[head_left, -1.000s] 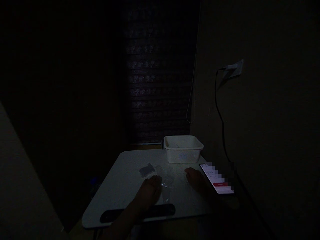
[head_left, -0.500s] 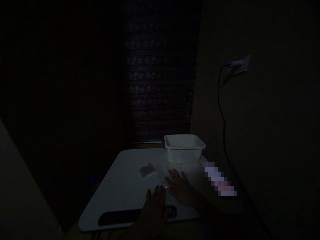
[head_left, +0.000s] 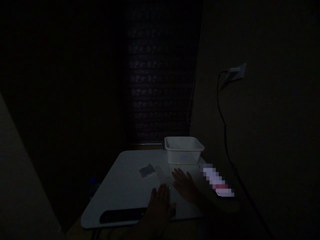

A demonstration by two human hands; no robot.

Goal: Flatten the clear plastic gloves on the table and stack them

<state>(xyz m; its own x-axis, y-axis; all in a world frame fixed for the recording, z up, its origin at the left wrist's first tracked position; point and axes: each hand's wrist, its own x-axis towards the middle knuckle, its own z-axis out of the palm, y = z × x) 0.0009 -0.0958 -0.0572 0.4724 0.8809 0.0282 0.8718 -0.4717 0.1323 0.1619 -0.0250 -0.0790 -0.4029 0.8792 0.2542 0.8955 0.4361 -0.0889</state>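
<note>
My left hand (head_left: 159, 203) lies flat near the front of the white table (head_left: 120, 186), over a thin clear plastic piece (head_left: 160, 173) that reaches out beyond its fingertips. To the right, my right hand (head_left: 184, 185) rests palm down with the fingers spread. Neither hand is wrapped round anything. A small flat packet (head_left: 147, 170) in clear wrapping sits left of the plastic piece. The dim light hides the plastic's exact outline.
A white plastic basin (head_left: 184, 156) stands at the table's back right. A pixelated object (head_left: 217, 180) lies along the right edge. The dark slot (head_left: 122, 215) runs along the front. A black cable (head_left: 225, 133) hangs from a wall socket (head_left: 236, 72).
My right hand has moved a little to the right, away from my left hand, and the gap between them is wider. My left hand has shifted slightly right. The view has shifted slightly.
</note>
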